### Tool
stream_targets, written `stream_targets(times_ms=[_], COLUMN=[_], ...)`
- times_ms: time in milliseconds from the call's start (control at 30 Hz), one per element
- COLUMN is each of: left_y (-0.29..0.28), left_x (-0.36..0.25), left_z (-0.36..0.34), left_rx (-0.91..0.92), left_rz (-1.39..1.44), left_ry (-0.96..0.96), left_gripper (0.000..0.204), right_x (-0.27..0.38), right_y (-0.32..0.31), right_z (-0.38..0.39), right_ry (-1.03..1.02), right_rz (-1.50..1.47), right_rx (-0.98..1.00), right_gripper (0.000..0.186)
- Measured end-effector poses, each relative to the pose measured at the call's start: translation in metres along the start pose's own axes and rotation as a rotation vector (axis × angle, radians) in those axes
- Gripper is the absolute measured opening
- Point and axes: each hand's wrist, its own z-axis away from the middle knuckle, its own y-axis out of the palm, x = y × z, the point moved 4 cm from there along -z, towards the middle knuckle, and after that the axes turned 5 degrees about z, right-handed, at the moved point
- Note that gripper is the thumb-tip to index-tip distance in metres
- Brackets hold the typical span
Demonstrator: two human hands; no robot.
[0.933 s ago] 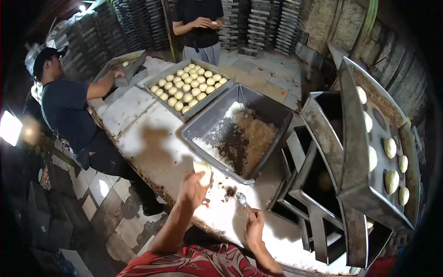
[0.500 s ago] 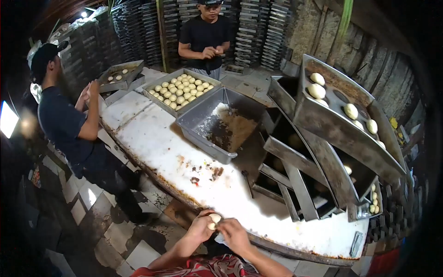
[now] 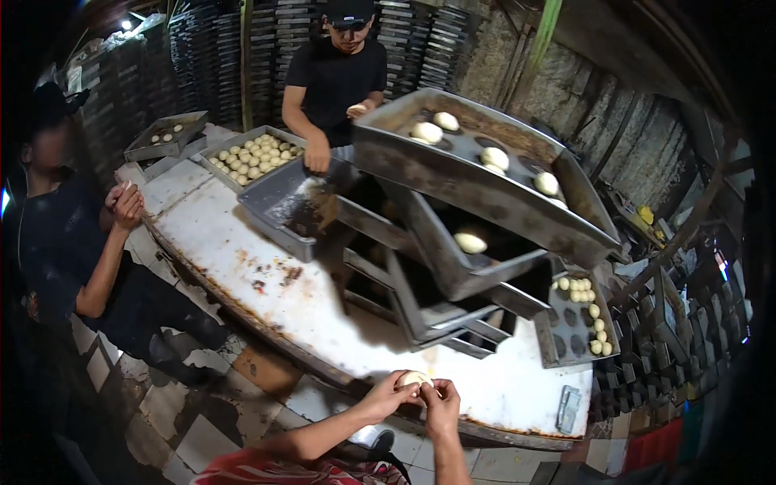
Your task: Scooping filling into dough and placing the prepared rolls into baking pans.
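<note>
A pale dough piece (image 3: pixel 415 377) is held between my two hands above the near edge of the white table. My left hand (image 3: pixel 388 399) cups it from the left with the fingers curled round it. From the other side my right hand (image 3: pixel 441 402) pinches it with thumb and fingers. The fingers hide part of the dough. Beyond my hands rises a stack of crossed metal trays (image 3: pixel 477 194); the top one carries several dough balls (image 3: pixel 495 158), and another dough ball (image 3: pixel 470 242) lies in a tray below.
A grey bin (image 3: pixel 279 214) with white and brown crumbs stands farther left. Behind it is a tray full of dough balls (image 3: pixel 252 162). A smaller tray (image 3: pixel 558 343) with dough balls sits at the right. Two co-workers stand at the far side (image 3: pixel 335 89) and the left (image 3: pixel 61 234).
The view has swung right. My hands have lifted slightly, and the dough, two-lobed before, now looks like one rounded piece. The far co-worker now reaches a hand into the grey bin.
</note>
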Motion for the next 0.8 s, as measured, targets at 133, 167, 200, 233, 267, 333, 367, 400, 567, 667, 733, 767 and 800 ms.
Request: stream_targets(times_ms=[133,167,200,233,267,333,367,400,567,667,733,767,800], left_y=[0.094,0.105,0.113,0.142,0.144,0.151,0.159,0.158,0.1,0.052,0.04,0.044,0.055], left_x=[0.051,0.074,0.098,0.081,0.108,0.124,0.115,0.103,0.037,0.03,0.029,0.031,0.033], left_z=[-0.06,-0.082,-0.101,-0.1,-0.12,-0.125,-0.126,-0.128,-0.077,-0.031,-0.011,-0.011,-0.013], left_rx=[-0.188,-0.141,-0.085,0.061,0.294,0.395,0.409,0.412,0.276,0.118,-0.04,-0.047,0.035], left_rz=[-0.261,-0.381,-0.499,-1.024,-1.277,-1.641,-1.571,-1.502,-0.879,-0.889,-0.788,-0.794,-0.779], left_ry=[0.104,0.297,0.485,0.683,0.505,0.389,0.292,0.193,0.212,0.082,-0.021,-0.019,0.069], left_gripper=[0.032,0.033,0.034,0.039,0.052,0.063,0.066,0.069,0.051,0.043,0.037,0.037,0.035], right_x=[0.008,-0.006,-0.029,-0.064,-0.086,-0.055,-0.042,-0.026,-0.027,-0.032,-0.004,0.001,0.001], right_y=[-0.068,-0.093,-0.126,-0.178,-0.216,-0.249,-0.251,-0.231,-0.155,-0.224,-0.231,-0.218,-0.197], right_z=[0.033,0.028,0.019,-0.003,-0.022,-0.06,-0.08,-0.092,-0.057,-0.067,-0.114,-0.142,-0.157], right_ry=[-0.645,-0.573,-0.582,-0.438,-0.307,-0.18,-0.213,-0.181,-0.784,-0.782,-0.872,-0.671,-0.708], right_rz=[0.908,0.988,1.072,0.795,0.519,0.493,0.443,0.315,1.017,0.994,1.119,1.033,0.947], right_rx=[-0.345,-0.219,-0.269,-0.282,-0.273,-0.541,-0.515,-0.447,0.072,0.155,-0.147,-0.216,-0.25], right_gripper=[0.028,0.038,0.035,0.032,0.03,0.028,0.034,0.034,0.008,0.015,0.011,0.012,0.011])
